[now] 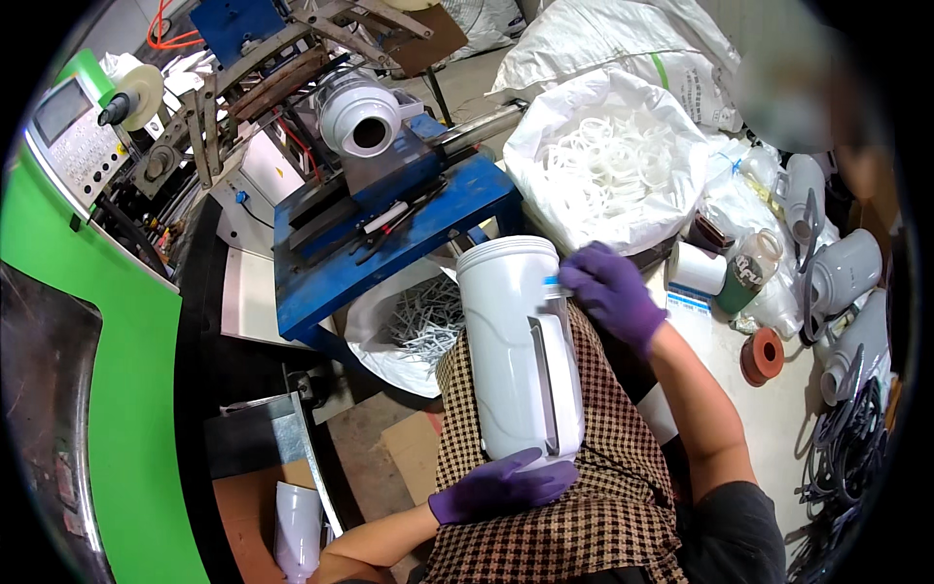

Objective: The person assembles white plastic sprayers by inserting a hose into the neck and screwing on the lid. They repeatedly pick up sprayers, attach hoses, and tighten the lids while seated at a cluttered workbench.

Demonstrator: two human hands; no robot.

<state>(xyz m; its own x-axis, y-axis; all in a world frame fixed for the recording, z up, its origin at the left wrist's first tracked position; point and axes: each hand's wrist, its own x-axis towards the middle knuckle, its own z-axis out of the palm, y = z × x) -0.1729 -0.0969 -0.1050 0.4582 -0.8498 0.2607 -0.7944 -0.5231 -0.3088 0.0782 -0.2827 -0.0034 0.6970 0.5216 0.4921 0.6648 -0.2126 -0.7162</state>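
Note:
A large white plastic jug with a threaded neck and a side handle lies against my checked apron, neck pointing away from me. My purple-gloved left hand is wrapped under its base end. Close to the neck, at the top of the handle, my purple-gloved right hand is closed, fingertips against a small blue strip. The fingers partly hide that strip, so whether they pinch it or press it on the jug is unclear.
Ahead stands a blue machine table with another jug mounted above it. A white sack of plastic rings sits far right of it. A label roll, brown tape roll and grey jugs lie to the right.

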